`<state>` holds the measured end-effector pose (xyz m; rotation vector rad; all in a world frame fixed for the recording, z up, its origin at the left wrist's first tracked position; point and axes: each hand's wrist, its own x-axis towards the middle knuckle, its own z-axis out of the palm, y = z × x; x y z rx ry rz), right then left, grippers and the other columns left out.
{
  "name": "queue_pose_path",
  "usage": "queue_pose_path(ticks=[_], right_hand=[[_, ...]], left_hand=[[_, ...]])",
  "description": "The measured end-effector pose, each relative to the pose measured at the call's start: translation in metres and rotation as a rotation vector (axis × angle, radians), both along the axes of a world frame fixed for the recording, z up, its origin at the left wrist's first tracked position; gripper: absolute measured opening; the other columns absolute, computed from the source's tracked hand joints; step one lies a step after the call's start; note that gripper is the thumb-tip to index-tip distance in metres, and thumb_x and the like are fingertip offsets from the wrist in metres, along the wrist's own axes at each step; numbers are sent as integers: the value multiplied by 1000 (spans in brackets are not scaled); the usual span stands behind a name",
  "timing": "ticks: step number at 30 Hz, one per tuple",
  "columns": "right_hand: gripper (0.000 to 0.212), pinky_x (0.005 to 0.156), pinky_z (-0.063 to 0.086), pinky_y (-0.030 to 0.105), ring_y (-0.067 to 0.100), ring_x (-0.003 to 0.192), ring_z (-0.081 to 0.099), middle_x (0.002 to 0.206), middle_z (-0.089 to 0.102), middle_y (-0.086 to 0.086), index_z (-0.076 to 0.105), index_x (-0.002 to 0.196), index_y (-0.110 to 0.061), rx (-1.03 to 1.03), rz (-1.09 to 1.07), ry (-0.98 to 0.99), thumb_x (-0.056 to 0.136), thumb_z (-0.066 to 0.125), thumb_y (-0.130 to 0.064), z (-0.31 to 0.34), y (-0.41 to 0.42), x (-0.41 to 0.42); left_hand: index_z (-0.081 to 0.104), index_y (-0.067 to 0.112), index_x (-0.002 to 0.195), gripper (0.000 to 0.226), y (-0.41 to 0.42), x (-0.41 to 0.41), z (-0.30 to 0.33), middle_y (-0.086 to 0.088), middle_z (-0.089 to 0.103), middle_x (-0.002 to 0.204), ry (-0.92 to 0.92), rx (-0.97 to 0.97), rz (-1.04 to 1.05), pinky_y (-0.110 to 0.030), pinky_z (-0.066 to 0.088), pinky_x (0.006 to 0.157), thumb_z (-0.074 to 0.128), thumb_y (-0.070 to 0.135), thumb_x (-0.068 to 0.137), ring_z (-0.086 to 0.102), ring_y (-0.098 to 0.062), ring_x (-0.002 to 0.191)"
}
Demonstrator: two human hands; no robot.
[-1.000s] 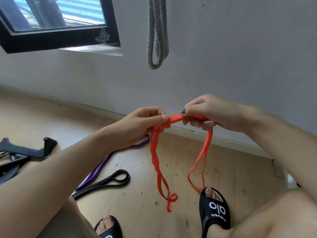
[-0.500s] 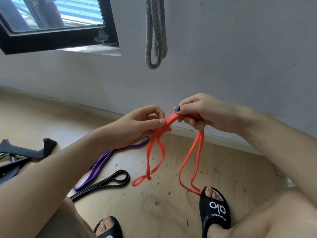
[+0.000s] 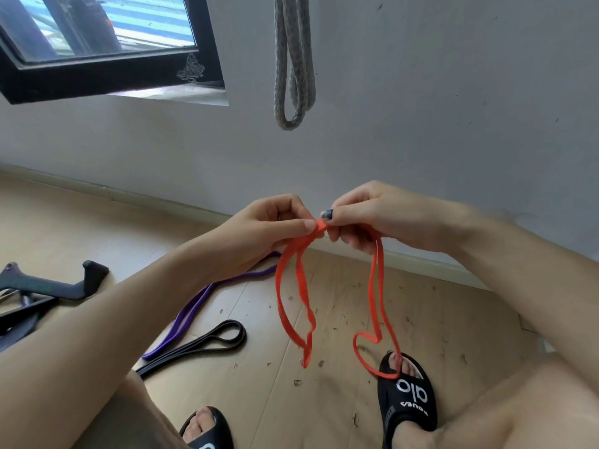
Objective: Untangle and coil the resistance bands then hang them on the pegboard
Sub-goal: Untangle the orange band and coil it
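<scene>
Orange resistance band (image 3: 293,286) is held up in the air, above the floor (image 3: 259,384), by both hands. Left hand (image 3: 272,225) pinches the band's top fold between thumb and forefinger, remaining fingers curled. Right hand (image 3: 363,218) grips the same fold just beside it, thumb on top, fingers curled under the strap. The two hands are almost touching at the pinch point.

Two loops hang from the grip. The loop below the left hand is narrow and twisted near its lower end. The loop below the right hand is wider; its bottom overlaps the toes of the right sandal (image 3: 408,396) in the view; whether it touches cannot be told.

Purple band (image 3: 201,309) lies stretched on the floor behind the left forearm, running toward the wall (image 3: 421,124). Black band (image 3: 207,343) lies on the floor just beside the purple one, its looped end nearest the orange band. Grey band (image 3: 293,66) hangs doubled against the wall above the hands.

Change against the frame half a second earlier: the hands have drawn closer together, shortening the exposed span of strap between them. The left-hand loop, previously kicked out toward the left with a curled tip, now hangs straighter and lower. The right-hand loop has widened slightly. Bands on the floor are unmoved.
</scene>
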<state>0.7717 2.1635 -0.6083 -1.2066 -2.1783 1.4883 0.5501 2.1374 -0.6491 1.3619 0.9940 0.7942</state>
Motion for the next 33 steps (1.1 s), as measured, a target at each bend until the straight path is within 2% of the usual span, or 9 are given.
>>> queue_pose_path(ticks=[3,5,11,15,20,24,28,31,33], right_hand=[[35,50,39,26,16,50,46,55,52,4,65,76,-2,-13,-66,88,103,55,-21,4,4,5],[35,50,39,26,17,50,45,55,51,4,65,75,-3,-16,-79,102,103,54,-21,5,4,8],[33,54,42,29,17,53,50,69,64,8,72,91,0,-20,-21,-34,103,51,-23,3,2,12],[35,53,43,26,12,53,50,65,61,4,72,92,2,17,27,-72,103,55,-27,0,-3,1],[32,51,40,24,13,51,47,58,52,3,66,78,-1,4,-20,43,103,56,-19,1,-1,-3],[33,53,40,27,14,50,44,55,49,1,63,76,-1,-28,-50,108,102,53,-18,2,1,0],[34,56,43,29,15,52,47,61,56,5,68,83,1,-50,-43,63,103,52,-21,2,1,2],[39,55,46,26,15,55,51,66,61,5,72,90,-3,-39,-7,-15,104,52,-33,1,-2,-2],[40,55,45,25,14,55,50,61,58,3,70,84,-2,-9,1,-28,105,52,-31,0,-4,-5]], left_hand=[[58,6,101,21,0,-1,-1,-11,72,101,7,-11,-60,-36,55,97,61,24,91,71,-23,104],[57,5,103,21,-1,-2,-2,-12,69,102,10,-23,-91,-33,57,93,58,23,93,71,-19,100],[64,9,89,11,-1,-4,-3,-12,65,86,-16,-21,-6,-36,47,76,69,18,94,59,-26,81],[66,12,90,14,0,0,-2,-13,66,90,-11,-24,-15,-37,47,81,74,24,89,58,-30,87],[58,5,102,19,2,-5,-4,-11,69,99,-9,-86,-101,-36,53,90,57,23,96,68,-18,92],[56,7,97,16,1,-8,-3,-12,73,105,31,-72,-138,-51,46,102,53,22,97,68,-24,101],[63,8,87,14,0,-8,-2,-10,69,91,-3,-57,-70,-55,44,100,60,20,93,62,-24,89],[69,11,90,19,-1,-7,-1,-14,67,97,25,-39,-53,-59,45,101,68,30,91,59,-30,92],[69,11,93,23,-1,-6,0,-16,66,99,47,-34,-38,-56,45,98,70,34,90,56,-33,95]])
